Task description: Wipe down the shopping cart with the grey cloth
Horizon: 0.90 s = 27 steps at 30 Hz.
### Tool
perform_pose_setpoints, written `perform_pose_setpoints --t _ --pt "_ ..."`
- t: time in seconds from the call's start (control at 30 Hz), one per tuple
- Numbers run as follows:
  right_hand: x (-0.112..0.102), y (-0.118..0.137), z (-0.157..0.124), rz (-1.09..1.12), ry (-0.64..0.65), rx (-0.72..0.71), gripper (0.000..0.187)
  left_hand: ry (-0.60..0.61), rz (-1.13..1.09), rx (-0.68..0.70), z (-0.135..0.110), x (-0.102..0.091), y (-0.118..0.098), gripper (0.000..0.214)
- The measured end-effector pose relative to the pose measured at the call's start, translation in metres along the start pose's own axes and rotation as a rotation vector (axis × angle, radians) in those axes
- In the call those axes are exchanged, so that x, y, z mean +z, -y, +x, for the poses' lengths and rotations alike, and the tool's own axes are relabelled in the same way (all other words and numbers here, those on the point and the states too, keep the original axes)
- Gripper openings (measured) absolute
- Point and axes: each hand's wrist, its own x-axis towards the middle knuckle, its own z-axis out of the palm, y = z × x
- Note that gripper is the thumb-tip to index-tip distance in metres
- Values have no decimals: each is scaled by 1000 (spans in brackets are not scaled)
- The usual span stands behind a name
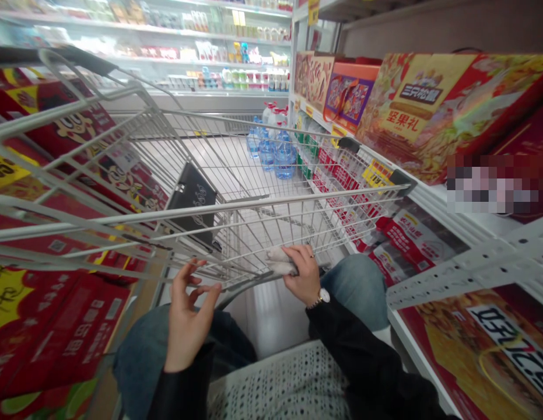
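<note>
We look from low down at a wire shopping cart point(254, 205) in a supermarket aisle. Its long axis runs away from us, the nose pointing up the aisle toward a cluster of water bottles point(275, 149) on the floor. The near rim crosses the picture from lower left to upper right. A black panel point(193, 204) leans inside the basket.

The right hand point(304, 274) is clamped on a white cloth point(277, 261), pressing it against the lower edge of the cart's near end. The cloth is bunched into a short roll. Its long axis lies nearly level, along the wire, and its free end points left, toward the other hand. A ring point(312, 255) shows on one finger and a watch point(323, 296) on the wrist, above a black sleeve.

The left hand point(188, 315) is apart from the right, open, palm turned inward with the fingers loosely spread. Its fingertips come up to the bottom wires of the basket, and we cannot tell whether they touch. It holds nothing.

Knees in blue jeans point(358, 286) sit below both hands. Red cartons point(44, 326) are stacked along the left of the cart. On the right, white shelving point(472, 262) carries red and gold gift boxes point(428, 105) above and more red packs below. Chilled shelves with small goods close off the far end of the aisle.
</note>
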Motion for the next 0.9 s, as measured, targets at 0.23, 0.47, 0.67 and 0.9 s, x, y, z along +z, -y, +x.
perform_pose_setpoints --t 0.23,0.47,0.67,0.9 --pt "13 -31 -25 -18 -6 -33 50 4 13 0 1 2 0 70" --pt "-2 -17 -13 -32 -84 10 61 5 22 14 0 4 2 70" --pt "-2 -29 -17 -38 -77 78 50 -9 3 23 0 4 6 71" --pt "-3 -32 -20 -50 -98 118 49 -11 -16 14 -1 6 4 69"
